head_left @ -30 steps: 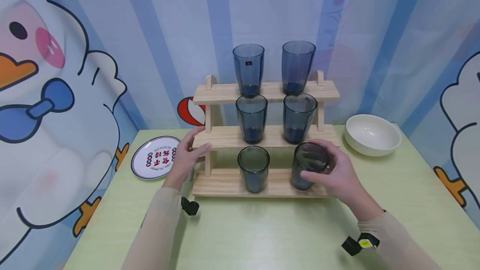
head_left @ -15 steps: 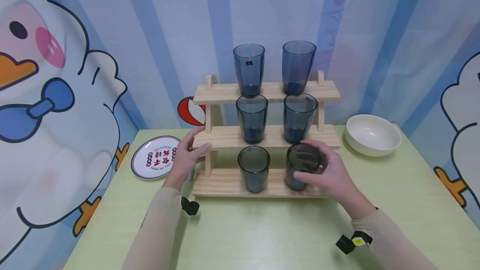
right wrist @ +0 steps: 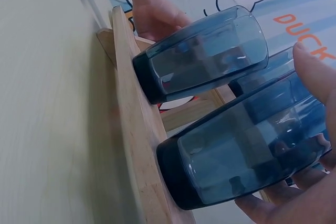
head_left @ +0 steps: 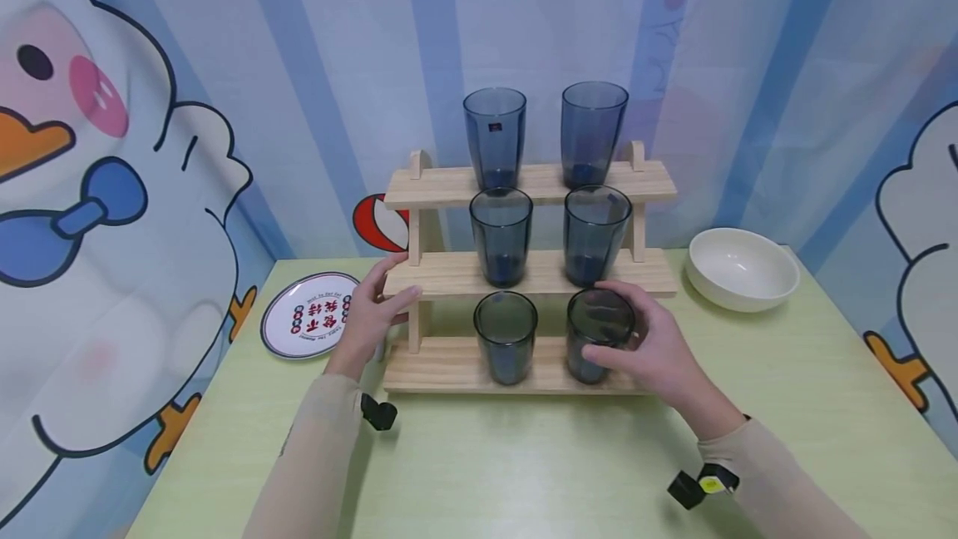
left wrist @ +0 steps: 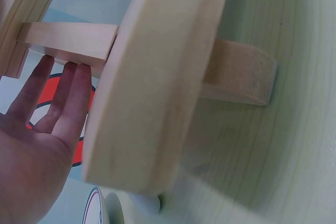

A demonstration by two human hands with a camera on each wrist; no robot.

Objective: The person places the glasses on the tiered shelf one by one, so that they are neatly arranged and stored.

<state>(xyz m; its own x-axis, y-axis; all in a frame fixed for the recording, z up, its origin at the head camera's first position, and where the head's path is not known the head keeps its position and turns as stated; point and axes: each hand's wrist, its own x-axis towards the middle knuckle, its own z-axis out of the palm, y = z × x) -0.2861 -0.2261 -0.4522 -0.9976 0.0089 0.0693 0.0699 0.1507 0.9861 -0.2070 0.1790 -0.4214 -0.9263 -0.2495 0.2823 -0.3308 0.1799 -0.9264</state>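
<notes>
A three-tier wooden rack (head_left: 449, 368) carries several blue-grey drinking glasses, two on each tier. My right hand (head_left: 662, 348) holds the right-hand glass (head_left: 595, 339) of the lowest tier, thumb in front and fingers behind. In the right wrist view this glass (right wrist: 226, 156) has its base against the shelf, beside the other bottom glass (right wrist: 205, 56). My left hand (head_left: 370, 310) grips the left end of the middle shelf (head_left: 449, 274), thumb across its front. The left wrist view shows the left fingers (left wrist: 73, 103) against a wooden upright (left wrist: 71, 40).
On the green table (head_left: 479, 472), a white plate (head_left: 299, 348) with red lettering lies left of the rack. A white bowl (head_left: 741, 273) stands to the right. Behind the rack hangs a striped cartoon cloth (head_left: 337, 106). The upper tiers hold glasses (head_left: 503, 239) close above my right hand.
My right hand has moved a little to the left with the bottom-right glass, bringing it nearer the other bottom glass. The left hand has stayed at the rack's left end.
</notes>
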